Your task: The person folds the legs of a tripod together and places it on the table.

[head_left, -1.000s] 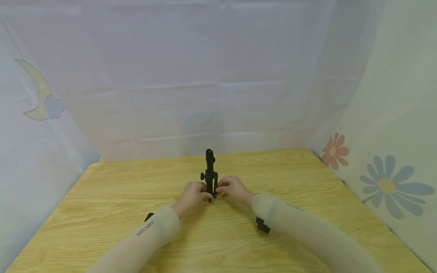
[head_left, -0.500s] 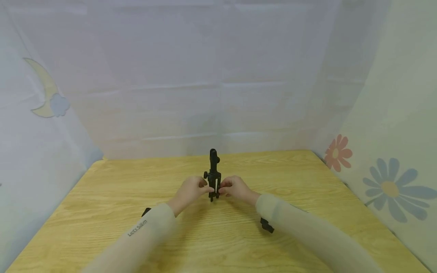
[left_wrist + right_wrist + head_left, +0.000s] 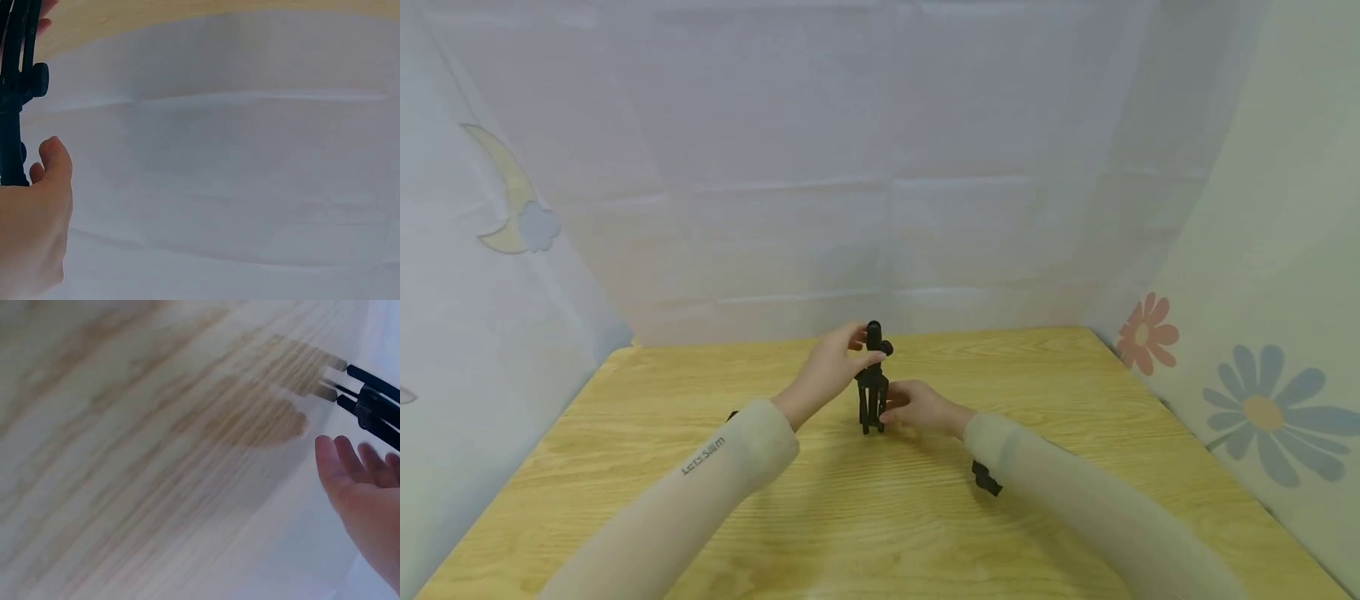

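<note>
A small black tripod [image 3: 872, 400] stands upright at the far middle of the table, its legs close together. My left hand [image 3: 829, 367] is at the tripod's upper column, the straight thumb crossing in front and the fingers bent behind on the left. In the left wrist view, that thumb stands apart from the column, and the other fingers are mostly hidden. Low on the tripod's right side, my right hand [image 3: 925, 408] has its fingertips beside the legs. Its fingers look loosely extended in the right wrist view, a little off the tripod [image 3: 378, 409].
The wooden table [image 3: 865, 517] ends at a pale hanging cloth [image 3: 880, 208]. More cloth borders both sides, printed with a moon and flowers. A black object [image 3: 985, 479] shows beside the right sleeve, and a dark bit [image 3: 733, 415] peeks out by the left sleeve.
My left hand has moved up from the tripod's legs to its upper column. The legs look closer together. My right hand stays low at the right side.
</note>
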Tool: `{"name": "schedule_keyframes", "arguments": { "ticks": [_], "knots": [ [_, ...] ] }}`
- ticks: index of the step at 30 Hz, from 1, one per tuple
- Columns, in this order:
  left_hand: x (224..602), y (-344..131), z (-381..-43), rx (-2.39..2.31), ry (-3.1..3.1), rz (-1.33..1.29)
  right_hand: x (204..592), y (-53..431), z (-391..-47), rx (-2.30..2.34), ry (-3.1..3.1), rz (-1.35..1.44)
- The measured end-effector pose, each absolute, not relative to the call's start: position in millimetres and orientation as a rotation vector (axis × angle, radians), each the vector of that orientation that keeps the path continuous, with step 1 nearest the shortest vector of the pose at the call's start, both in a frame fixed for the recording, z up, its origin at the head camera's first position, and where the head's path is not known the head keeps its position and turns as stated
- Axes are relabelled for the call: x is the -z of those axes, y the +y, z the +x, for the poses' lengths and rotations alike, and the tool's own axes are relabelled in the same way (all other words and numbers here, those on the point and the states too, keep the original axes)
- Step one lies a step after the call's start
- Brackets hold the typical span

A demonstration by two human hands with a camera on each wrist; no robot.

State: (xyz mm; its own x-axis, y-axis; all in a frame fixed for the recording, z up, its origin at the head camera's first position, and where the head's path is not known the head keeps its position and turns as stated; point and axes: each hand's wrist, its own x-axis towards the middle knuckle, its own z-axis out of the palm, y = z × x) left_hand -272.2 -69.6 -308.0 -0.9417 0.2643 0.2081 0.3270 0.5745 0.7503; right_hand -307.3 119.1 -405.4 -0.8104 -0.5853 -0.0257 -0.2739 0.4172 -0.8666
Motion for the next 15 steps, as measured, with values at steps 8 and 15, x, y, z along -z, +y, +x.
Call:
{"name": "schedule_keyframes", "arguments": {
  "ticks": [8,15],
  "knots": [
    [301,-65,-277,1.410,-2.615,-0.510,410,120,-313,1.350,2.309,-0.783],
    [301,-79,-278,1.554,-2.576,-0.451,403,124,-310,1.263,2.343,-0.779]
  ]
}}
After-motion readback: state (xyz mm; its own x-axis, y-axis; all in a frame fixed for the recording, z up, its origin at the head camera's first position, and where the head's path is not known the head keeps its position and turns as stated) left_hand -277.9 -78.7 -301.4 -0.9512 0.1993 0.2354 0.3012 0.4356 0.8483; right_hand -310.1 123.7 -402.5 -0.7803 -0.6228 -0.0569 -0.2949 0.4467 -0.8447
